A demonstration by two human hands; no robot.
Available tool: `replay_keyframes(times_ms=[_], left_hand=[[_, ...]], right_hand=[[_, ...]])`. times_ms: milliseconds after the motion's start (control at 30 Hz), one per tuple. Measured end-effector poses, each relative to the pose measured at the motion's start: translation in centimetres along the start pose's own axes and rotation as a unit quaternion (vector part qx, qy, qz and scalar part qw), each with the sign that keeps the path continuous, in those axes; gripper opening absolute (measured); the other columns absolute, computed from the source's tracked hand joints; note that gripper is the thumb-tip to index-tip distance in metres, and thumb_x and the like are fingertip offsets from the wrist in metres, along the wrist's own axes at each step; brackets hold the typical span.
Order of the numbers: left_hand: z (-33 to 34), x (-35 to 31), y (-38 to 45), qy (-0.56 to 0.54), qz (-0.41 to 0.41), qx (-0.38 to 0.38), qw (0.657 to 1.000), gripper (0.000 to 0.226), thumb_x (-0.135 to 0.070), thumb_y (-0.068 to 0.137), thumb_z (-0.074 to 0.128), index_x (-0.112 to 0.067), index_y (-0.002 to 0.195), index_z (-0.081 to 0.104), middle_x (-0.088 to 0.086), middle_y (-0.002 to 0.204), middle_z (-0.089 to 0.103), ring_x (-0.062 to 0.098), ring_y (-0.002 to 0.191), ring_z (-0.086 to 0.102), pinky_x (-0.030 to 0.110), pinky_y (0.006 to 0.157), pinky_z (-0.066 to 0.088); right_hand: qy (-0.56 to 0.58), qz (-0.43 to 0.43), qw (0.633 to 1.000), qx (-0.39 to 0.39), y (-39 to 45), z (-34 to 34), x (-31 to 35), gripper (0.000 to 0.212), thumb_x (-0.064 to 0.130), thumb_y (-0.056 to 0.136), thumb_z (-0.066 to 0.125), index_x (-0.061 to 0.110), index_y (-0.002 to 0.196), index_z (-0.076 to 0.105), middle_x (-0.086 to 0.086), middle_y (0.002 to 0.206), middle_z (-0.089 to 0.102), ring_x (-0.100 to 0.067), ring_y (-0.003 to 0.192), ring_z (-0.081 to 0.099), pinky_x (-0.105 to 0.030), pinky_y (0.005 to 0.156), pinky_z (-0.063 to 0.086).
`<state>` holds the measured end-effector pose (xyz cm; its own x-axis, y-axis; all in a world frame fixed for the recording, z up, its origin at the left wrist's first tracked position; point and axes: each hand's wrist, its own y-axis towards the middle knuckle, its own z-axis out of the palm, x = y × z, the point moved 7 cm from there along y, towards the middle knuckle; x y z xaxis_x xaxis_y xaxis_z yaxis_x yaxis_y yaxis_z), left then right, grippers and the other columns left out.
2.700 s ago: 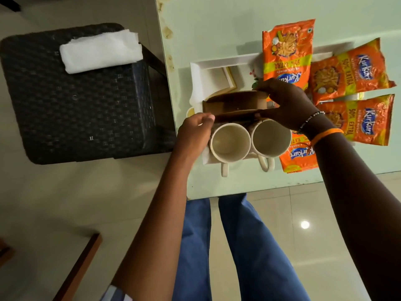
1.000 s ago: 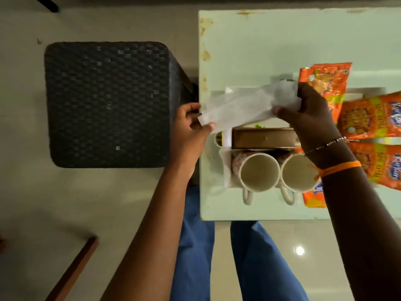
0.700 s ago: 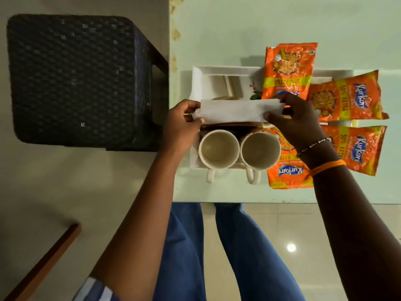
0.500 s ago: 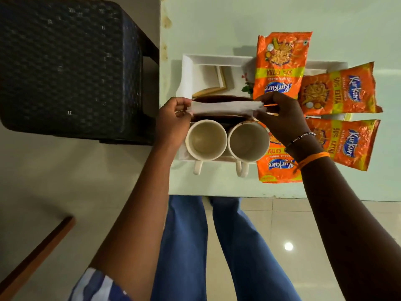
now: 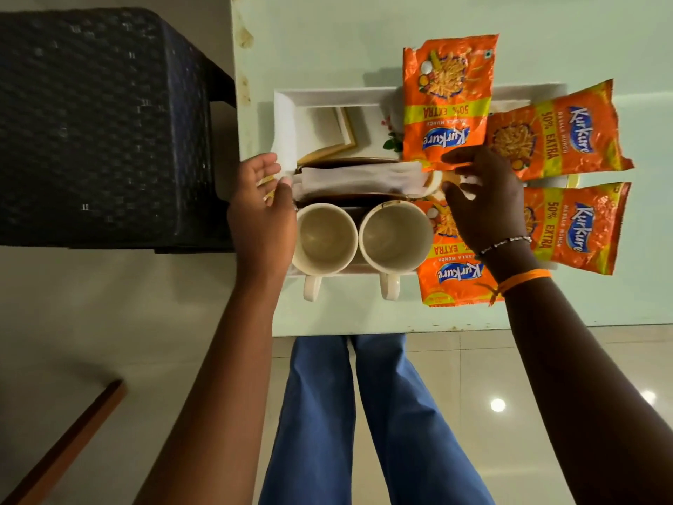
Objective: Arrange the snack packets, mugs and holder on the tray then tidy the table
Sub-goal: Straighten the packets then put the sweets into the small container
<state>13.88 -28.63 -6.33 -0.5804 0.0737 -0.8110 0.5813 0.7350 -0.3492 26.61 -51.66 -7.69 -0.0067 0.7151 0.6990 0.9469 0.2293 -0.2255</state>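
White tray (image 5: pixel 327 96) is lying on the pale table (image 5: pixel 327 38). Brown holder (image 5: pixel 349 162) is standing in it between the two hands, with white napkins (image 5: pixel 357 178) sitting inside. Left hand (image 5: pixel 264 209) is resting released, fingers straight beside the holder's end; right hand (image 5: pixel 480 202) is hovering with fingers spread and relaxed at the other end, contact with the napkins apparently none. Two cream mugs (image 5: pixel 324 238) (image 5: pixel 395 236) are standing between the wrists, just nearer than the holder. Four orange snack packets (image 5: pixel 449 100) (image 5: pixel 553 133) (image 5: pixel 575 227) (image 5: pixel 455 275) are lying around the right hand, the nearest partly beneath it. Dark woven stool (image 5: pixel 102 122) is standing beyond the left hand.
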Motion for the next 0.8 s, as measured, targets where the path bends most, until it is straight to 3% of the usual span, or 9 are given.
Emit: replay_keyframes(times_ms=[67, 233, 333, 467, 567, 633, 733, 800], left_hand=[[0.1, -1.4, -1.1, -0.004, 0.028, -0.014, 1.000, 0.029, -0.008, 0.089, 0.050, -0.015, 0.117, 0.053, -0.008, 0.108, 0.057, 0.000, 0.097, 0.056, 0.004, 0.079, 0.044], [2.4, -4.8, -4.2, 0.017, 0.111, 0.004, 0.994, 0.031, -0.003, 0.086, 0.049, -0.014, 0.114, 0.055, -0.002, 0.107, 0.060, 0.006, 0.098, 0.057, 0.017, 0.084, 0.048], [4.5, -6.5, -6.1, 0.013, 0.158, 0.030, 0.987, 0.029, -0.002, 0.085, 0.050, -0.010, 0.112, 0.057, 0.000, 0.103, 0.060, 0.012, 0.097, 0.059, 0.023, 0.085, 0.050], [6.9, -8.1, -8.4, 0.009, 0.217, 0.046, 0.975, 0.026, 0.001, 0.083, 0.049, -0.007, 0.105, 0.060, 0.001, 0.101, 0.060, 0.013, 0.093, 0.059, 0.029, 0.080, 0.051], [9.2, -8.6, -10.3, 0.002, 0.235, 0.090, 0.968, 0.022, 0.003, 0.084, 0.048, -0.005, 0.099, 0.061, 0.005, 0.100, 0.060, 0.011, 0.092, 0.057, 0.024, 0.080, 0.049], [11.2, -8.1, -11.6, 0.016, 0.223, 0.142, 0.964, 0.021, 0.001, 0.086, 0.048, -0.008, 0.099, 0.060, 0.005, 0.101, 0.060, 0.010, 0.094, 0.056, 0.023, 0.080, 0.049], [14.6, -6.2, -13.2, 0.079, 0.188, 0.228, 0.952, 0.026, -0.003, 0.087, 0.049, -0.013, 0.110, 0.056, 0.003, 0.116, 0.057, 0.013, 0.109, 0.053, 0.028, 0.088, 0.050], [16.8, -4.3, -13.9, 0.152, 0.171, 0.287, 0.930, 0.038, -0.010, 0.087, 0.053, -0.016, 0.125, 0.047, 0.003, 0.134, 0.047, 0.017, 0.126, 0.043, 0.034, 0.098, 0.046]], right_hand=[[-0.094, -0.035, 0.995, -0.010, 0.4, -0.1, -0.4, 0.038, 0.004, 0.076, 0.065, 0.010, 0.113, 0.058, -0.014, 0.125, 0.056, -0.032, 0.115, 0.052, -0.041, 0.089, 0.049], [-0.261, -0.079, 0.962, 0.022, 3.1, 2.3, -1.4, 0.042, 0.013, 0.080, 0.062, 0.016, 0.120, 0.052, -0.015, 0.132, 0.048, -0.037, 0.119, 0.043, -0.046, 0.084, 0.047], [-0.254, -0.077, 0.964, 0.006, 4.9, 2.8, -1.5, 0.033, 0.015, 0.085, 0.054, 0.009, 0.117, 0.051, -0.018, 0.127, 0.048, -0.037, 0.115, 0.045, -0.045, 0.076, 0.048], [-0.176, -0.062, 0.982, -0.007, 5.9, 2.0, -1.5, 0.031, 0.016, 0.080, 0.058, 0.008, 0.110, 0.053, -0.017, 0.121, 0.050, -0.034, 0.110, 0.050, -0.038, 0.066, 0.045], [-0.149, -0.061, 0.987, -0.012, 5.0, 0.4, -1.7, 0.034, 0.017, 0.076, 0.063, 0.008, 0.107, 0.055, -0.017, 0.119, 0.052, -0.033, 0.110, 0.050, -0.040, 0.074, 0.046], [-0.195, -0.048, 0.979, -0.045, 3.8, -1.3, -2.7, 0.033, 0.019, 0.078, 0.060, 0.008, 0.109, 0.056, -0.018, 0.122, 0.053, -0.035, 0.113, 0.047, -0.043, 0.085, 0.043], [-0.267, -0.037, 0.962, -0.051, 2.4, -3.4, -4.9, 0.040, 0.027, 0.082, 0.058, 0.011, 0.118, 0.053, -0.014, 0.134, 0.049, -0.035, 0.129, 0.038, -0.047, 0.104, 0.030], [-0.294, -0.051, 0.954, -0.030, 2.3, -4.0, -5.9, 0.041, 0.032, 0.086, 0.054, 0.016, 0.123, 0.052, -0.009, 0.142, 0.044, -0.034, 0.140, 0.024, -0.053, 0.115, 0.012]])
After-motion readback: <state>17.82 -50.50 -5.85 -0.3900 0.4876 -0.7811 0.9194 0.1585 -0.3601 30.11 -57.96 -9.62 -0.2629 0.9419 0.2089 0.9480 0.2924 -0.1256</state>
